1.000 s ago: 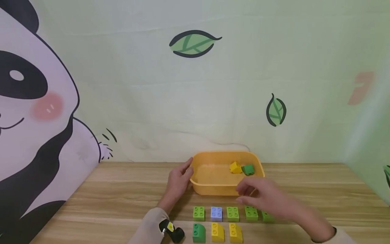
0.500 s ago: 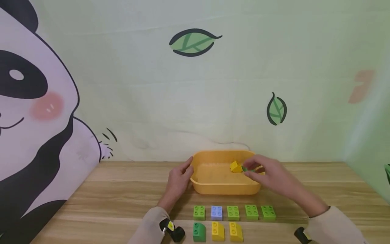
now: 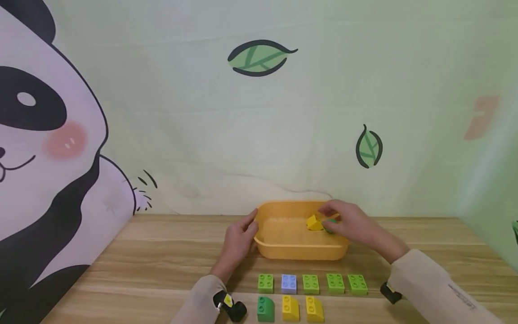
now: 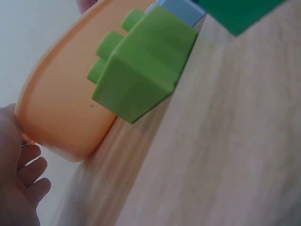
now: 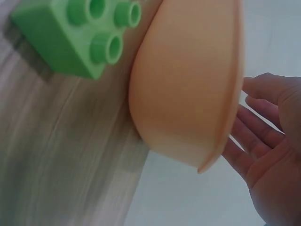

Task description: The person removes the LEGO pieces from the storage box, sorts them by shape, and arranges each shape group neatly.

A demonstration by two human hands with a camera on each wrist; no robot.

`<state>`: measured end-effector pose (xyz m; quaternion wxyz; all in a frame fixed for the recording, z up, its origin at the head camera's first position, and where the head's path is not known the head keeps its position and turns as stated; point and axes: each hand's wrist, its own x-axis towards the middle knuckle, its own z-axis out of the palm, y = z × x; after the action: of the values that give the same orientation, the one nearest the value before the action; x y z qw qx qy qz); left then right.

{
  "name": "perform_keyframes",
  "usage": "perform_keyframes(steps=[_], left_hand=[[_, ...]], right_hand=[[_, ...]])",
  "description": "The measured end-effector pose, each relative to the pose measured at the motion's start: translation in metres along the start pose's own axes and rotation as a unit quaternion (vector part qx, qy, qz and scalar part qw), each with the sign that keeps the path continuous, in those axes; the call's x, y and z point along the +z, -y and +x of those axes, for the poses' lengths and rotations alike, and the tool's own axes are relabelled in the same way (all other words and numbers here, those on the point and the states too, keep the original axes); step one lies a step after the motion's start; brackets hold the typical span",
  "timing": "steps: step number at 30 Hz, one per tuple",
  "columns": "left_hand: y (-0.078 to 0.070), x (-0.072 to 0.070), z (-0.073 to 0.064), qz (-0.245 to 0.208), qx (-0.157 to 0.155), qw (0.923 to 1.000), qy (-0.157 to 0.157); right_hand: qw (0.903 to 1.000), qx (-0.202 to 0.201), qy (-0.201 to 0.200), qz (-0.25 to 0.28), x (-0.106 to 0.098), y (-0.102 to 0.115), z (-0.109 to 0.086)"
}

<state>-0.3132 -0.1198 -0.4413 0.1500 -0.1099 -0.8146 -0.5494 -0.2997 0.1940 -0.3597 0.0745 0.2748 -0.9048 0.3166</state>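
Note:
An orange plastic bin [image 3: 301, 253] stands at the back of the table. My left hand [image 3: 238, 236] rests against its left end, fingertips at the rim; in the left wrist view, several fingers [image 4: 33, 170] bend loosely beside the bin wall. My right hand [image 3: 353, 222] reaches over the right end, thumb and fingers spread around a dark green toy building brick [image 3: 330, 226] inside, which they partly cover. Left of that brick lies a yellow sloped brick [image 3: 313, 223]. Seen from the right wrist, the fingers [image 5: 254, 134] pass behind the bin's rim.
Before the bin runs a row of light green bricks [image 3: 310, 284] with one blue brick [image 3: 289, 284] among them. Nearer me lie a dark green curved brick [image 3: 265, 309] and two yellow sloped bricks [image 3: 290, 308]. A printed wall cloth [image 3: 194, 135] hangs behind the table.
My right hand has moved from in front of the bin up over its right end, to the green brick, and its fingers have spread. My left hand stays at the left end.

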Motion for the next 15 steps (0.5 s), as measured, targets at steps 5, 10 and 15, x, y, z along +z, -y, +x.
perform_keyframes(steps=[5, 10, 15], left_hand=[[0.001, 0.001, 0.001, -0.005, -0.005, 1.0, 0.003], [0.0, 0.001, 0.001, -0.006, -0.003, 1.0, 0.004], [0.0, 0.0, 0.0, -0.007, -0.002, 1.0, 0.005]], right_hand=[[0.9998, 0.016, 0.012, -0.007, 0.003, -0.005, 0.008], [0.9997, 0.014, 0.018, -0.01, 0.007, -0.01, 0.014], [0.9995, 0.014, 0.025, -0.016, 0.01, -0.014, 0.018]])
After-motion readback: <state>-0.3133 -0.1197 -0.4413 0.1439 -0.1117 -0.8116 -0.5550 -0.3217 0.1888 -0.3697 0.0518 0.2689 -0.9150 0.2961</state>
